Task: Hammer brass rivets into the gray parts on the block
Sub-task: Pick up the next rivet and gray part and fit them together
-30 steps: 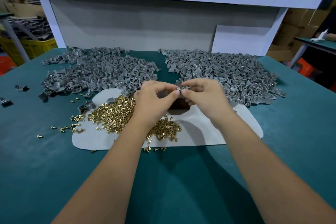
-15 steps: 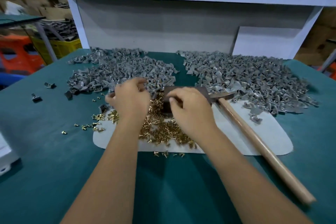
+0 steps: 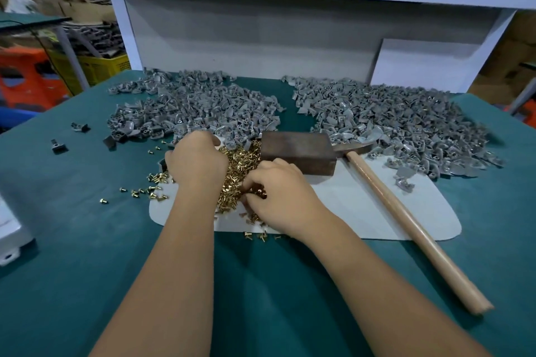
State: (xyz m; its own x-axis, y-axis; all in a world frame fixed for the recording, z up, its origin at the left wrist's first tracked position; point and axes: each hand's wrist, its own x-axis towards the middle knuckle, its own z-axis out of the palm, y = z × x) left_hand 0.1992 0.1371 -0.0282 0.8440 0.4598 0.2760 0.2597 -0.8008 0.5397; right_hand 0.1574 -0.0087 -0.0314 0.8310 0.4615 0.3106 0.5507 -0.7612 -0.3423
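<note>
My left hand (image 3: 197, 162) is at the near edge of the left heap of gray parts (image 3: 197, 107), fingers curled down and hidden behind its back. My right hand (image 3: 278, 200) digs into the pile of brass rivets (image 3: 235, 171), fingertips pinched together among them. The brown metal block (image 3: 298, 152) stands just beyond my right hand with nothing on top. A hammer lies to its right, the head (image 3: 353, 148) behind the block and the wooden handle (image 3: 406, 217) running toward me.
A second heap of gray parts (image 3: 391, 124) fills the right back of the green table (image 3: 87, 240). A white mat (image 3: 362, 206) lies under block, rivets and hammer. Loose rivets (image 3: 139, 191) and dark parts (image 3: 58, 146) are scattered at the left. A white object (image 3: 11, 238) sits at the left edge.
Both hands have come apart from in front of the block. The left went to the gray heap and the right dropped into the rivets. The view shifted left, showing the hammer.
</note>
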